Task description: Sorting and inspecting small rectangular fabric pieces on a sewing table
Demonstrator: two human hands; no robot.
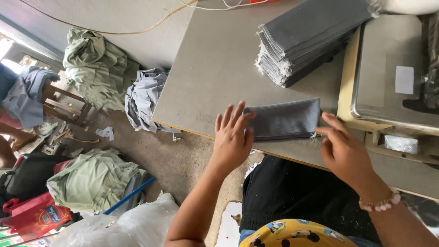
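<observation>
Left hand (232, 137): open, fingers spread and slightly curled, fingertips resting on the left end of the folded strip.
Right hand (344, 148): open, fingers extended leftward, tips touching the strip's right end; pale bead bracelet (380, 203) around the wrist.
Folded grey strip (283, 120): lying flat on the table between both hands, near the front edge; long rectangle of finely ribbed, matte woven cloth, frayed threads at the right corner.
Stack of grey pieces (306, 39): same cloth, many layers piled at an angle farther back on the table, well apart from the hands; cut edges ragged and whitish.
Table (215, 68): smooth, dull grey top with a thin yellowish front edge, lightly scuffed.
Sewing machine (388, 68): at the right, boxy grey-beige body, smooth hard casing, small white label patch.
Lap: black fabric, below it a yellow patterned garment.
Floor (178, 160): bare concrete, dusty, scattered with scraps.
Green cloth heaps (98, 68): soft crumpled piles, one by the wall, one folded lower left.
Blue-grey bundle (144, 98): rumpled, beside the table's left corner.
Wooden stool (64, 107): draped with blue cloth.
Red bag (36, 215): glossy, at lower left.
Cord (114, 29): thin, yellowish, trailing along the floor.
</observation>
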